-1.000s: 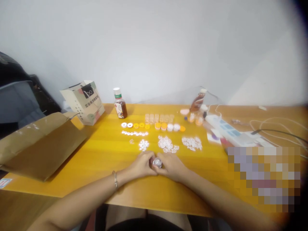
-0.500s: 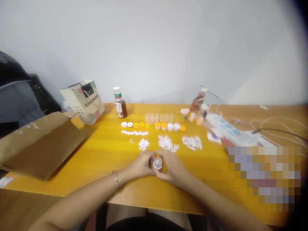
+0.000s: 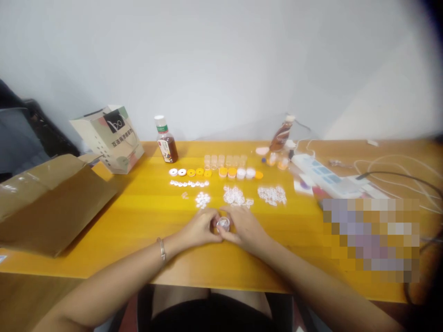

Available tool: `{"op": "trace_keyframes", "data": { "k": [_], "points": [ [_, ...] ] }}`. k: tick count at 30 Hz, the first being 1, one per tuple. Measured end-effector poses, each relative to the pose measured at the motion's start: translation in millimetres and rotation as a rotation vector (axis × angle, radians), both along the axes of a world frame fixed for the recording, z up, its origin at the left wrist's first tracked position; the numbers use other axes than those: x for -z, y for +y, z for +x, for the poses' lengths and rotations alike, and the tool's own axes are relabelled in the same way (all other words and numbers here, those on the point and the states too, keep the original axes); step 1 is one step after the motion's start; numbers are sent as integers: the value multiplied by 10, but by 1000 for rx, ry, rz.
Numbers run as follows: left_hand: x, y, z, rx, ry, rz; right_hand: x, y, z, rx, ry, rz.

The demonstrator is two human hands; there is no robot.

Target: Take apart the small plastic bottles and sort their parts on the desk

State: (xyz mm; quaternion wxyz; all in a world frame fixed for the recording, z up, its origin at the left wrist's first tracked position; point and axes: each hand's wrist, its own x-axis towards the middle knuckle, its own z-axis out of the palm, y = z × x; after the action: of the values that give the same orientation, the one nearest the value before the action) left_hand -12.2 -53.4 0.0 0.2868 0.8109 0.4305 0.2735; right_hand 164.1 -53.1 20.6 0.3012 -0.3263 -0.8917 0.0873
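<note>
A small round clear container (image 3: pixel 223 224) with something whitish inside stands upright between both hands. My left hand (image 3: pixel 205 227) curls its fingers around its left side, and my right hand (image 3: pixel 242 228) grips it from the right. Just beyond the hands lie small white pieces (image 3: pixel 202 199) and two piles of white ring-like parts, one pile (image 3: pixel 234 196) in the middle and another pile (image 3: pixel 272 195) to the right. Behind them run a row of small white pieces (image 3: pixel 189 183), white and orange round caps (image 3: pixel 200 172), and a row of clear small cups (image 3: pixel 224 162).
On the left stand a brown cardboard box (image 3: pixel 51 207) and a printed paper bag (image 3: pixel 114 138). A dark drink bottle (image 3: pixel 167 143) stands at the back, another bottle (image 3: pixel 282 133) leans farther right. A power strip (image 3: pixel 321 175) with cables lies at the right.
The view has shifted slightly, so the table items appear a little higher and farther left. Both hands stay around the container, which shows a slightly different tilt.
</note>
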Motion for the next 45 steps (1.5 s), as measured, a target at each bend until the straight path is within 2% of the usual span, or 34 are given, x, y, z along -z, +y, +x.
{"op": "trace_keyframes", "data": {
  "k": [12,15,25,31,36,45],
  "points": [
    [3,-2,-17,-4,27,-18,58,7,32,-27,48,-65],
    [12,1,-14,13,16,-8,31,-3,19,-76,16,-103],
    [-2,3,-3,-13,39,21,37,10,4,-28,-19,-64],
    [-26,-3,7,-11,44,15,-9,-12,26,-121,-116,0],
    [15,7,-6,-18,34,12,13,-20,5,24,-129,-44],
    [31,15,-15,12,42,8,-47,-12,-44,43,-98,-36]
  ]
}}
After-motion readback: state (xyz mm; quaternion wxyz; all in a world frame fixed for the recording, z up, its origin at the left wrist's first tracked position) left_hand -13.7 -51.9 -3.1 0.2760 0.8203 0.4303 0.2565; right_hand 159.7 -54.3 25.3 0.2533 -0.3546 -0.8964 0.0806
